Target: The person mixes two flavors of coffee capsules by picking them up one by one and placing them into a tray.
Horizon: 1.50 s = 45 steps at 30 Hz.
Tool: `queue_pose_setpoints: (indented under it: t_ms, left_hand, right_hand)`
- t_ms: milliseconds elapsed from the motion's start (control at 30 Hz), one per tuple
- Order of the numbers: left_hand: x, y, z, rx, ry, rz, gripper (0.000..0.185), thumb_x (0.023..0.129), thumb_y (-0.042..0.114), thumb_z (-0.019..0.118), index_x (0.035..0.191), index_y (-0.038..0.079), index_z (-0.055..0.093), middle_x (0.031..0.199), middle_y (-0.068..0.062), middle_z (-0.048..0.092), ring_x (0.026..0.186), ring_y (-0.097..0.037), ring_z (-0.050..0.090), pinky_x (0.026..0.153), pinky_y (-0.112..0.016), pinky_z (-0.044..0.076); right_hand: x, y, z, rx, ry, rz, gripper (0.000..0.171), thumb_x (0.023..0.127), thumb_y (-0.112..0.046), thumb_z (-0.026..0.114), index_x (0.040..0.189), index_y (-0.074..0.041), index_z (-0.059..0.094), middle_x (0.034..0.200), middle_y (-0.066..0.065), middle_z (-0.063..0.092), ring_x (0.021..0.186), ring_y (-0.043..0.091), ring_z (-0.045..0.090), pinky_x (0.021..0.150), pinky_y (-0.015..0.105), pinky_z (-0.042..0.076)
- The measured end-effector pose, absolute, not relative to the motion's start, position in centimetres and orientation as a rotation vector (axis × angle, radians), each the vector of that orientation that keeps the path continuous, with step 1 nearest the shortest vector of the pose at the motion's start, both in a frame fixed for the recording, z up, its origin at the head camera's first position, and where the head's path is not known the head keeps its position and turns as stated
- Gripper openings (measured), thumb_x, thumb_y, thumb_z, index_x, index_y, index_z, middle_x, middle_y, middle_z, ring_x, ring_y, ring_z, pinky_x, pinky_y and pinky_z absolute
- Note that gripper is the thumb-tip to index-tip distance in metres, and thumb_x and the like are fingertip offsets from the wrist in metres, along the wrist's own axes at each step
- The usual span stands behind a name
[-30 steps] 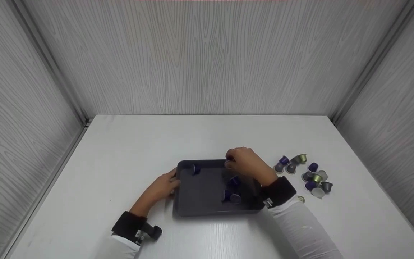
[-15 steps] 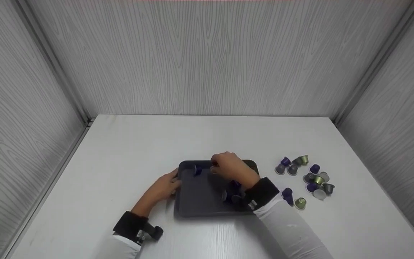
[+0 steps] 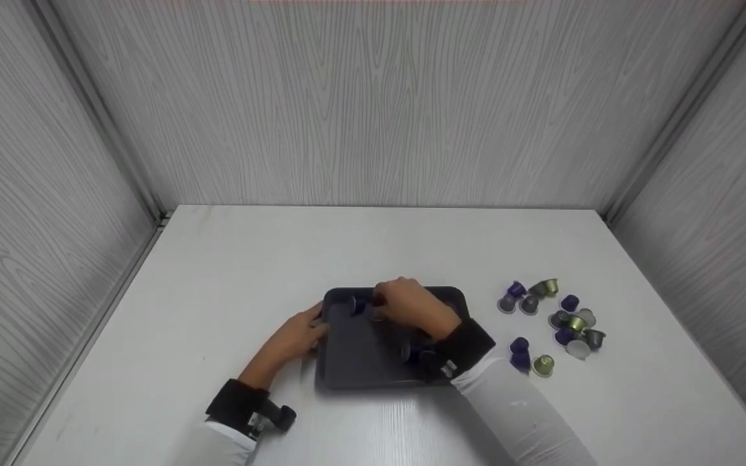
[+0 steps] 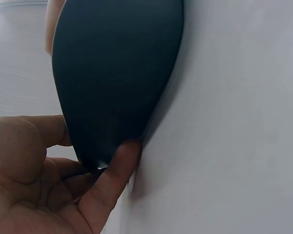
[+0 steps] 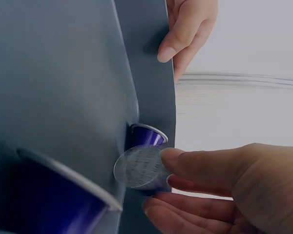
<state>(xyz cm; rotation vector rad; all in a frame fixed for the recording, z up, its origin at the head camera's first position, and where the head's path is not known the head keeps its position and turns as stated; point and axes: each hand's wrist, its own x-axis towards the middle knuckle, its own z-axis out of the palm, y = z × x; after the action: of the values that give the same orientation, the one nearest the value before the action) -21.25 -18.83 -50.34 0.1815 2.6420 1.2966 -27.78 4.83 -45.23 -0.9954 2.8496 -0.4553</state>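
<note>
My left hand grips the left edge of a dark grey tray; in the left wrist view its thumb and fingers lie around the tray's edge. Over the far left part of the tray, my right hand pinches a coffee capsule by its rim, its silvery lid facing the right wrist camera. Just beside it in the tray lies a purple capsule. Another purple capsule looms close to the right wrist camera. More purple capsules in the tray are partly hidden by the right wrist.
To the tray's right, loose capsules lie on the white table: a far group with a grey capsule, a right cluster with a green capsule, and nearer ones including a light green capsule. Pale wood-grain panels enclose the table.
My right hand has moved left across the tray with its capsule, ending beside the purple one there. Capsules on the table behind the right forearm have come into view. My left hand stays put.
</note>
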Motion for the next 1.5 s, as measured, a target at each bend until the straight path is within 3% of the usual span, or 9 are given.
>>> queue_pose_setpoints:
  t_ms: [233,400,700,1000,1167,1333,1500]
  left_hand:
    - [-21.4,-18.7,-50.3,0.148,2.589,1.295,0.061,0.099,0.021,0.051,0.155,0.011,0.029,0.146,-0.018,0.046,0.106,-0.026,0.059,0.077,-0.039,0.053]
    - [-21.5,-18.6,-50.3,0.137,2.610,1.265,0.061,0.099,0.022,0.051,0.155,0.010,0.029,0.145,-0.019,0.047,0.106,-0.026,0.059,0.083,-0.041,0.051]
    - [-21.5,-18.6,-50.4,0.175,2.633,1.262,0.061,0.098,0.019,0.051,0.154,0.008,0.030,0.143,-0.019,0.049,0.102,-0.025,0.060,0.084,-0.042,0.050]
    - [-21.6,-18.7,-50.6,0.162,2.649,1.252,0.061,0.098,0.021,0.051,0.154,0.007,0.030,0.146,-0.020,0.045,0.109,-0.027,0.058,0.088,-0.043,0.049]
    - [-21.5,-18.7,-50.3,0.160,2.651,1.241,0.060,0.100,0.021,0.051,0.153,0.004,0.030,0.144,-0.020,0.047,0.100,-0.024,0.060,0.088,-0.043,0.047]
    - [-21.6,-18.6,-50.3,0.161,2.650,1.243,0.060,0.099,0.020,0.051,0.154,0.008,0.030,0.132,-0.016,0.058,0.086,-0.020,0.060,0.081,-0.040,0.048]
    - [-21.4,-18.6,-50.2,0.155,2.660,1.231,0.060,0.099,0.021,0.050,0.154,0.007,0.030,0.136,-0.017,0.055,0.090,-0.021,0.061,0.084,-0.042,0.048]
  right_hand:
    - [-27.7,5.7,-44.7,-1.089,2.894,-0.407,0.011,0.090,-0.020,0.070,0.085,-0.011,0.067,0.075,-0.003,0.061,0.068,0.018,0.055,0.066,0.036,0.047]
    - [-27.3,6.7,-44.3,-1.105,2.922,-0.441,0.020,0.090,-0.027,0.071,0.098,-0.009,0.071,0.086,0.000,0.067,0.078,0.020,0.061,0.071,0.039,0.049]
    - [-26.7,9.4,-44.4,-1.188,3.014,-0.404,0.025,0.093,-0.023,0.066,0.112,-0.006,0.067,0.098,0.007,0.069,0.089,0.027,0.065,0.079,0.042,0.052]
    - [-26.2,12.0,-43.4,-1.136,3.046,-0.432,0.036,0.094,-0.028,0.066,0.123,-0.007,0.064,0.113,0.009,0.067,0.103,0.029,0.063,0.089,0.043,0.049]
    - [-25.8,13.7,-42.8,-1.114,3.064,-0.450,0.045,0.094,-0.034,0.065,0.129,-0.006,0.060,0.121,0.013,0.064,0.109,0.032,0.061,0.092,0.045,0.048]
    - [-26.0,15.4,-43.3,-1.109,3.122,-0.496,0.054,0.092,-0.042,0.065,0.131,-0.005,0.058,0.124,0.015,0.063,0.114,0.036,0.058,0.095,0.048,0.045]
    - [-26.6,17.0,-44.5,-1.150,3.194,-0.478,0.062,0.091,-0.046,0.064,0.135,-0.003,0.055,0.129,0.019,0.059,0.119,0.038,0.054,0.100,0.050,0.041]
